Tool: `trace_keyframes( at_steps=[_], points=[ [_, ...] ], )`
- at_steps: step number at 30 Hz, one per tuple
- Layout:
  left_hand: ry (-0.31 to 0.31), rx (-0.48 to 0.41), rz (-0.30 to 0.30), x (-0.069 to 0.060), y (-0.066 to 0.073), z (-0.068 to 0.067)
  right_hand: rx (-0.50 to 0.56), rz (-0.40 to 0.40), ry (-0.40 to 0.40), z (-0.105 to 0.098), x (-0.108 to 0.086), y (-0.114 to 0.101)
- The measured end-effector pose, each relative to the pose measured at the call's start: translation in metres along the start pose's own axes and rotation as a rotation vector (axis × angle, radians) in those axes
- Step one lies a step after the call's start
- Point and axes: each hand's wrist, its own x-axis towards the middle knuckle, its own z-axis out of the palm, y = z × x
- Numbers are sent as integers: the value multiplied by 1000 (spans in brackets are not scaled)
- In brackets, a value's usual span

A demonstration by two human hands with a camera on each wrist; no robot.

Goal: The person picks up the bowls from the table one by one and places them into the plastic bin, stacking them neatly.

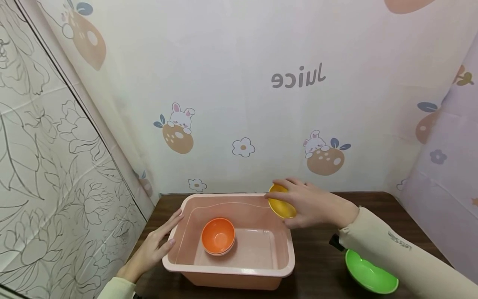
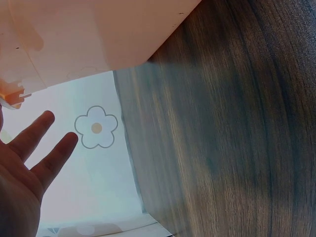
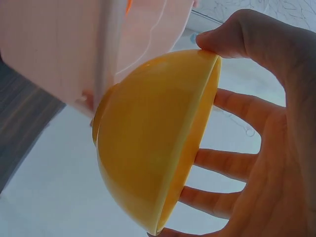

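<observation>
At right rim of pink tub (image 1: pixel 228 272), yellow bowl (image 1: pixel 281 208) tilted, gripped by edge in spread right hand (image 1: pixel 313 204). Left hand (image 1: pixel 154 246) loose, empty, at left rim. Advisable: firm grip, base clear of rim, orange bowl (image 1: pixel 218 236) inside unbumped.

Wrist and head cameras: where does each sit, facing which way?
Head: on the head, facing forward and down at the pink basin; left hand, right hand and sleeves show.
Left wrist: worn there, facing basin and table; fingers show.
Right wrist: worn there, facing yellow bowl; that hand shows.
Head and right wrist share the yellow bowl.
</observation>
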Motion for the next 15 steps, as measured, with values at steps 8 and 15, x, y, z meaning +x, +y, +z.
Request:
trace_keyframes(
  at_steps=[8, 15],
  points=[
    [0, 0, 7, -1, -1, 0, 19, -11, -24, -2, 15, -11],
    [6, -12, 29, 0, -2, 0, 56, -11, -58, 1, 27, -19]
  ],
)
